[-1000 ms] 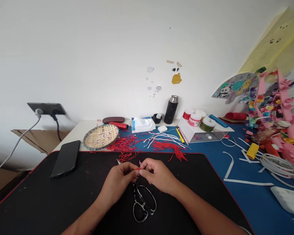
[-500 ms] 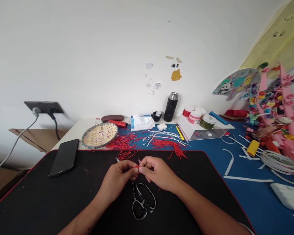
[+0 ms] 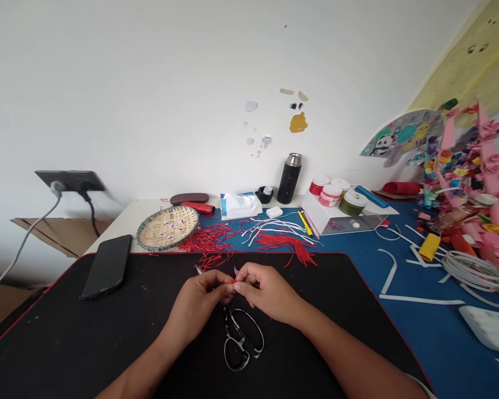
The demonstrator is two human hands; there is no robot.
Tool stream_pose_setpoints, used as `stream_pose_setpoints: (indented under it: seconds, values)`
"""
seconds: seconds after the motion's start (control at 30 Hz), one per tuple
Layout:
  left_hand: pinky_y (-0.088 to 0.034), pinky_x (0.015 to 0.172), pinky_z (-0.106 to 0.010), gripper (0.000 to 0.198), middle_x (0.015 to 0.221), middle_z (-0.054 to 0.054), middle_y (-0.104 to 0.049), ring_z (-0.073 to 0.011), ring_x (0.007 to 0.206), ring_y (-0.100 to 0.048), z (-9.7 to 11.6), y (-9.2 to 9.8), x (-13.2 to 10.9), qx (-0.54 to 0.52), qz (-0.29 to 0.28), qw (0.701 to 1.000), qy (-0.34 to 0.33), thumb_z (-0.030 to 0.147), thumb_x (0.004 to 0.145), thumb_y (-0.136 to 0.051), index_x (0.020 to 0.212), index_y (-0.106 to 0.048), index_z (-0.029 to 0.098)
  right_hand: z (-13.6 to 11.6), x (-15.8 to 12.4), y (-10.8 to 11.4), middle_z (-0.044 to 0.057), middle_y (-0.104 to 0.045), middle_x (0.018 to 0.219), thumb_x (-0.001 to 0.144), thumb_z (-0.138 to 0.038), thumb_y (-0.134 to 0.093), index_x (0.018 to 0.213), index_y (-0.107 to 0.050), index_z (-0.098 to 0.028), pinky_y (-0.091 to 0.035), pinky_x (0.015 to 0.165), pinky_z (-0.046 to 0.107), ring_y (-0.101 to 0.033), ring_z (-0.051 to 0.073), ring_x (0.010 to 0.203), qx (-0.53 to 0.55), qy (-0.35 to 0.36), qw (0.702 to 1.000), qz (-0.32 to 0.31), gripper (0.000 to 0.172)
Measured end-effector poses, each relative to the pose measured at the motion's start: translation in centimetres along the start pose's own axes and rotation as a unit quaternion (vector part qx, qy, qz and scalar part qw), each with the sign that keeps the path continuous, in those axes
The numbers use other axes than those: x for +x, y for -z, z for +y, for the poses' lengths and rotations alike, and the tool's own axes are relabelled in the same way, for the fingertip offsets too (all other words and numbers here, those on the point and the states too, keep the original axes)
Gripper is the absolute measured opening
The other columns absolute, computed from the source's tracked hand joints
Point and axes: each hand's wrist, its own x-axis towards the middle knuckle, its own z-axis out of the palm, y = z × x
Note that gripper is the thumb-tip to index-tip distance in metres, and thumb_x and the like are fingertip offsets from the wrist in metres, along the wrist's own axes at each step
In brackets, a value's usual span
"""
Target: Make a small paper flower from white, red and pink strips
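Left hand point(image 3: 195, 299) and right hand point(image 3: 266, 291) sit close together, both narrow, pinching a short red strand point(image 3: 232, 282) between the fingertips. Fingers hide the exact grip. A thin metal tip point(image 3: 198, 269) pokes out past the left hand; can't tell what it belongs to. Black-handled scissors point(image 3: 227, 327) lie just below the hands on a black desk mat point(image 3: 66, 332). Phone point(image 3: 107, 274) on the mat, well left. Beyond the mat on the counter point(image 3: 419, 332): loose red strands point(image 3: 286, 244), white strips point(image 3: 274, 224), woven tray point(image 3: 138, 233). Tip: keep the pinch right at the fingertips, wrists low, so the fine strand doesn't slip.
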Motion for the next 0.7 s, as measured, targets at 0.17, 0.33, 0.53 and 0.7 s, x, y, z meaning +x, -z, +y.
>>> stream_pose_setpoints:
  seconds: [0.17,0.33,0.53,0.7]
  values:
    - [-0.055,0.070,-0.031,0.027,0.073,-0.002,-0.075,-0.0204,0.068,-0.067,0.19,0.06,0.09,-0.023,-0.011,1.000,0.010,0.047,0.070,-0.081,0.076,-0.076,0.021,-0.01,0.07,-0.07,-0.005,-0.060,0.065,0.092,-0.030,-0.068,0.089,-0.065,-0.019,-0.037,0.054,0.021,-0.054,0.010,0.057,0.007,-0.003,1.000,0.003,0.012]
    - [-0.055,0.069,-0.031,0.033,0.074,-0.003,-0.075,-0.0206,0.069,-0.067,0.62,0.11,0.08,-0.036,-0.020,0.999,0.019,0.052,0.068,-0.082,0.076,-0.077,0.020,0.13,0.19,-0.16,-0.005,-0.060,0.065,0.094,-0.027,-0.065,0.092,-0.064,-0.019,-0.039,0.054,0.021,-0.053,0.010,0.056,0.037,0.003,0.999,0.010,0.009]
    - [-0.056,0.069,-0.031,0.034,0.074,-0.003,-0.074,-0.0197,0.068,-0.067,0.28,0.00,0.22,-0.047,-0.017,0.998,0.024,0.052,0.068,-0.080,0.078,-0.077,0.020,0.31,0.25,-0.12,-0.005,-0.059,0.063,0.095,-0.027,-0.064,0.102,-0.067,-0.019,-0.040,0.056,0.022,-0.055,0.011,0.056,0.024,0.009,0.999,0.033,0.011]
    - [-0.056,0.069,-0.032,0.033,0.074,-0.004,-0.074,-0.0207,0.069,-0.068,0.03,0.05,0.37,-0.036,-0.003,0.999,0.026,0.052,0.069,-0.078,0.076,-0.075,0.019,0.17,0.20,0.07,-0.004,-0.058,0.067,0.096,-0.030,-0.063,0.095,-0.068,-0.019,-0.037,0.057,0.023,-0.052,0.012,0.059,0.005,0.049,0.993,0.104,0.012]
